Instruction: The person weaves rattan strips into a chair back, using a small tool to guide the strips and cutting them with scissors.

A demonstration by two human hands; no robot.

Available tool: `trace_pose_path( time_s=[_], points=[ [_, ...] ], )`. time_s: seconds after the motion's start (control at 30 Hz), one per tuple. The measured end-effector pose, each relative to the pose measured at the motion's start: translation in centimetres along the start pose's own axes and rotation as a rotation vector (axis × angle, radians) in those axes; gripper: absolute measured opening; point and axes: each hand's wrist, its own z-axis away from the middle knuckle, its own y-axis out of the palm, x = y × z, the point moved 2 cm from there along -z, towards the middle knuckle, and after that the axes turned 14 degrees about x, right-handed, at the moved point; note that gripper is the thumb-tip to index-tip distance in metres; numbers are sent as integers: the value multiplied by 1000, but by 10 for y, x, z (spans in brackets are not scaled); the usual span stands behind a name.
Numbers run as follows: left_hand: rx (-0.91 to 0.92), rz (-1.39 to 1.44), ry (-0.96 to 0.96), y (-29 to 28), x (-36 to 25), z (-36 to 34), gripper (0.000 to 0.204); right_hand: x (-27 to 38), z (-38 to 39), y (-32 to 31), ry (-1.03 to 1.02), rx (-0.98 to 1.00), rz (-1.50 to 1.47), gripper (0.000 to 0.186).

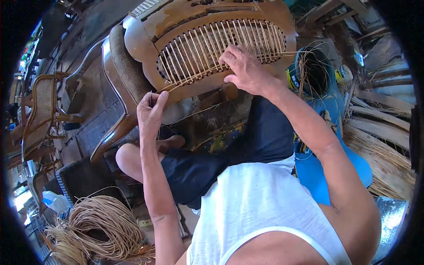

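A carved wooden chair frame (145, 48) lies before me, with an oval opening crossed by a row of pale cane strands (207, 46). Low on the left of this frame, my left hand (151, 110) pinches the end of a thin cane strand (172, 87) between thumb and fingertips. That strand runs along the lower edge of the oval toward the right. My right hand (247, 70) rests over the oval's lower edge, its fingers bent onto the strands and its thumb by the wood. The fingertips partly hide what they grip.
A coil of cane (104, 225) lies at the lower left. Beyond my right forearm stands a dark bucket (316, 73) with loose strands, near a blue plastic seat (329, 163). Wood pieces (384, 106) are piled at the right; another chair (42, 101) stands far left.
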Motion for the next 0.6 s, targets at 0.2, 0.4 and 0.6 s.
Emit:
trace_pose_path(
  time_s=[0.2, 0.4, 0.6],
  points=[
    [-3, -35, 76, -1, 13, 2, 31, -3, -2, 0, -36, 14, 26, 48],
    [2, -85, 122, -1, 12, 5, 33, -2, 4, 1, -113, -42, 105, 43],
    [-24, -91, 83, 1, 4, 6, 30, 3, 0, -1, -89, -10, 55, 39]
  ],
)
